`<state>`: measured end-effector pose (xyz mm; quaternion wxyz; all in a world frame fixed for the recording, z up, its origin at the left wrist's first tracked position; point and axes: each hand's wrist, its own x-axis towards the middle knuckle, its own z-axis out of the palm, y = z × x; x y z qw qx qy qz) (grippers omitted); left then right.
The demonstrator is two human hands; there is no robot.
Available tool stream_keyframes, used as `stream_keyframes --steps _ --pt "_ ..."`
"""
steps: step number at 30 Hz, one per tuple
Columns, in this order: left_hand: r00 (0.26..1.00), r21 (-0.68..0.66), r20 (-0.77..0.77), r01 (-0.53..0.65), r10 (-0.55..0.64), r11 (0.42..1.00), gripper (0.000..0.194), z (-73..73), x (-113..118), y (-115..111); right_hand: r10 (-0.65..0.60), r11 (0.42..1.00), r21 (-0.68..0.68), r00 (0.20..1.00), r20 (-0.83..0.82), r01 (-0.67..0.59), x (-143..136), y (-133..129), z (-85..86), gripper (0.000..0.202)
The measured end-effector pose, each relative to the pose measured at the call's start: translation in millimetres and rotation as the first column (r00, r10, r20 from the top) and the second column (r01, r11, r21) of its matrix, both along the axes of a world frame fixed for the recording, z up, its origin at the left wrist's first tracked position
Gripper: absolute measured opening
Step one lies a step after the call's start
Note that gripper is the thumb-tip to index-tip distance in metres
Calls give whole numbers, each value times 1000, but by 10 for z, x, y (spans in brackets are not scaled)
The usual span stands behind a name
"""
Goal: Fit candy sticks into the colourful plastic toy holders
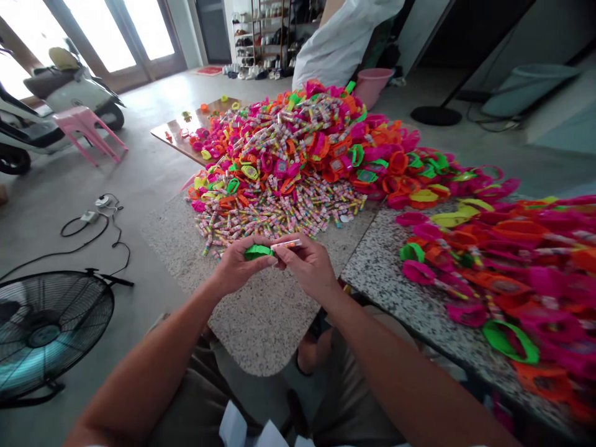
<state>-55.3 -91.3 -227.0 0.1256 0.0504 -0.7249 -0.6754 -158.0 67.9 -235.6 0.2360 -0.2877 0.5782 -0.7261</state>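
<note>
We note bright green on the band [259, 251], pink and white on the slim tube [287, 244]. Near bench [265, 316]: beige-grey, dark-flecked to its rounded corner; toward its far edge, small tubes [279, 217] patterned pink, white, yellow. Right bench [377, 267]: black-and-white speckle; bands magenta, orange, green, yellow.

The place looks like the ground-floor front room of a home, with hand piecework laid out in it. Shoes fill a rack [270, 38] by a dark door [212, 31], with more on the floor beneath and a red mat [210, 71] nearby. A scooter [69, 87] stands indoors by bright glazed doors [100, 31], next to a pink stool [88, 127]. A fan [44, 335] sits on the smooth grey floor [153, 155]. Bright plastic bands [321, 146] and small tubes [284, 214] lie heaped across speckled stone tops [265, 323], a big white sack [344, 40] behind them.
</note>
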Motion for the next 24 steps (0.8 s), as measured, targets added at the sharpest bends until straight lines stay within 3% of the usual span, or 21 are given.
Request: stream_keyframes --steps 6,12,17,20,23,24 --pt "998 -205 -37 -64 57 977 36 -62 35 -10 22 997 71 994 -104 -14 -30 32 -33 18" --pt "996 -321 -85 -47 21 946 29 0 33 13 47 992 120 994 -97 -35 -57 52 -66 16" --pt "1000 -302 -5 -5 3 953 30 10 38 30 137 987 83 991 -3 -136 -148 65 -83 18" --pt "997 -312 37 -52 67 949 34 -33 48 80 179 977 107 983 36 -182 -171 82 -43 19" --pt "989 -346 20 -132 148 929 44 -89 49 121 232 952 215 972 -44 -217 -216 169 51 18" --pt "990 -344 20 -126 141 930 50 -109 45 119 211 947 268 972 -107 -177 -267 228 91 18"
